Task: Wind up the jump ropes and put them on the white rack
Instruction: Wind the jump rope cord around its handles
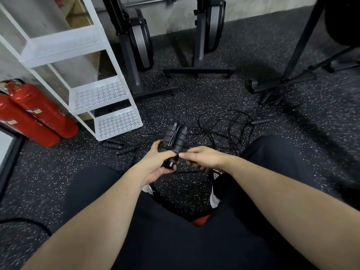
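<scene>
My left hand (155, 164) grips a pair of black foam jump-rope handles (175, 138) held side by side, thin black cord wrapped around them. My right hand (202, 157) pinches that cord right beside the handles. A tangle of loose black ropes (226, 129) lies on the speckled floor just beyond my hands. More black handles (116, 146) lie at the foot of the white rack (99, 93), which stands to the upper left with perforated shelves.
Two red fire extinguishers (33, 114) lie left of the rack. Dark exercise machines (206, 36) on floor stands (198, 72) line the back wall, another frame (282, 82) at right. My dark-trousered legs fill the foreground.
</scene>
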The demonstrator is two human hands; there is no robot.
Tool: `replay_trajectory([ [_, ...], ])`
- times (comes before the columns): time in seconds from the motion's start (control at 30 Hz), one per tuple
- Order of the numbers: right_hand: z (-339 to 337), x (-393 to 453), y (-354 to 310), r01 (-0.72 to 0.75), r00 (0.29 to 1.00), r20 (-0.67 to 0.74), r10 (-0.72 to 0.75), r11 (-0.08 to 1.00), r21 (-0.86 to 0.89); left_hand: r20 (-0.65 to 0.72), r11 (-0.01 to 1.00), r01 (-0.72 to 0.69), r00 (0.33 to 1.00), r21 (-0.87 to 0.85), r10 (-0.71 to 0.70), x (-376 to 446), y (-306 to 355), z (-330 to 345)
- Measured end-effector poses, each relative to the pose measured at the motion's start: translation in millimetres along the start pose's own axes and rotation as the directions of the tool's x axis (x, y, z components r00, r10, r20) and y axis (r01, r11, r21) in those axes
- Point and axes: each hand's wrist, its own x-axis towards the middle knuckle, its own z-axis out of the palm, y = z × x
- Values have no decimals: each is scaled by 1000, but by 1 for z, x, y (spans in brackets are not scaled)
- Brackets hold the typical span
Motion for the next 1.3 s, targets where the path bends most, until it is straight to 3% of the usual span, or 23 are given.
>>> replay_trajectory([
  [0.2, -3, 1, 3, 40, 998, -57, -36, 997, 62, 40, 1000, -4, 999, -22, 5, -4, 2, -2],
  [0.4, -2, -1, 0, 41, 999, -26, -38, 986, 162, 130, 998, -8, 991, -66, 16, -13, 8, -2],
  [0.63, -4, 0, -2, 53, 999, -7, -53, 980, 191, 130, 994, 11, 992, -112, 4, -19, 10, 2],
  [0.77, -4, -1, 0, 104, 994, -31, -101, 988, 113, 91, 995, -44, 995, -86, 52, -19, 7, 7],
  [0.87, -3, 1, 2, 137, 990, -46, -131, 975, 177, 73, 992, -68, 994, -103, 76, -18, 10, 7],
  [1.1, -14, 3, 9, 184, 980, 53, -194, 971, 154, -26, 938, -101, 995, -332, 97, -20, 28, -9],
  [1.3, -19, 3, 7, 149, 988, 15, -153, 976, 156, -88, 891, -127, 991, -436, 99, -21, 33, -16],
])
